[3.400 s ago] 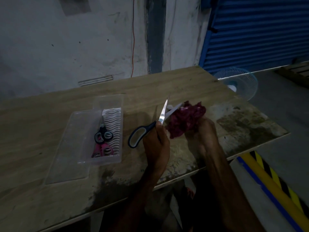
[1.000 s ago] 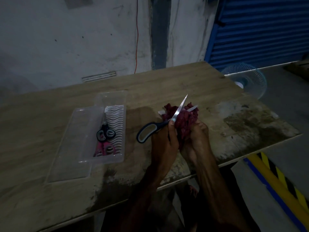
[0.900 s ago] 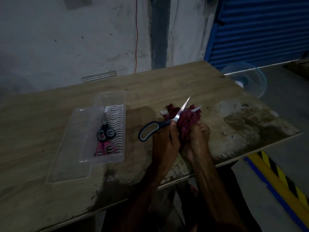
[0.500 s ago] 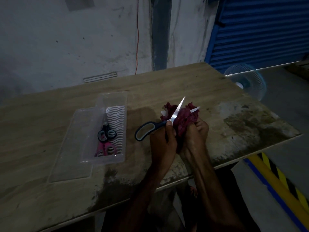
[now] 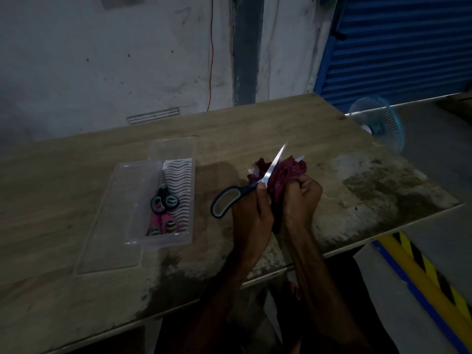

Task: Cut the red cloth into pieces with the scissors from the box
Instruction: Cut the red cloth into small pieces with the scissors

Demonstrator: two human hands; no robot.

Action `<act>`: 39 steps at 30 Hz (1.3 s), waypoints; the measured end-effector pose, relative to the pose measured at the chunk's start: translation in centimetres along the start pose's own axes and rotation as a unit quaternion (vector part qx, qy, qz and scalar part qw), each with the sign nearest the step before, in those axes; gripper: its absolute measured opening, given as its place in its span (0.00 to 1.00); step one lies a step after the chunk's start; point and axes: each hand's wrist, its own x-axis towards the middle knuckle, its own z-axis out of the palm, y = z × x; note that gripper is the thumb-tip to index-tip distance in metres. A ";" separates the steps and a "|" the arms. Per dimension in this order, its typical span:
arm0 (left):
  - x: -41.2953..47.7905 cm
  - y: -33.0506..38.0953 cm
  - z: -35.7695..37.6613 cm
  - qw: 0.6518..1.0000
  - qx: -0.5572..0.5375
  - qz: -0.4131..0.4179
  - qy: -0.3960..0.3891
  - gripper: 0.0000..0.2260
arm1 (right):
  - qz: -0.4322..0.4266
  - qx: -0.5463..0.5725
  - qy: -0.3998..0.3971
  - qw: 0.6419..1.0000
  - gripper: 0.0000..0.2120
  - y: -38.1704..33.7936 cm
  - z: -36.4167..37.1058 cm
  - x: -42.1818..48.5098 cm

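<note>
Nearest, over the near edge of the desk, the two hands meet. The left hand is clenched around the scissors, one dark handle loop sticking out to the left, the blades spread in a narrow V pointing up and away. Touching it on the right, the right hand is balled into a fist on the red cloth, which bunches up out of the fist between the blades.

The cloth looks soft, light and limp; wadded like this it will likely slip and fold instead of shearing cleanly. I judge the best hold is a pinch on one free edge, pulled taut, with the blades biting close beside the fingers. The scissors are stiff and should be worked through the loops.

Further left, a clear plastic box lies on the desk with two more pairs of scissors inside. Far right, beyond the desk, stands a fan.
</note>
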 end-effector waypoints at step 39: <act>0.1 0.0 -0.2 1.000 0.004 0.029 -0.009 0.22 | 0.085 0.026 0.030 0.996 0.13 -0.8 -2.4 2.0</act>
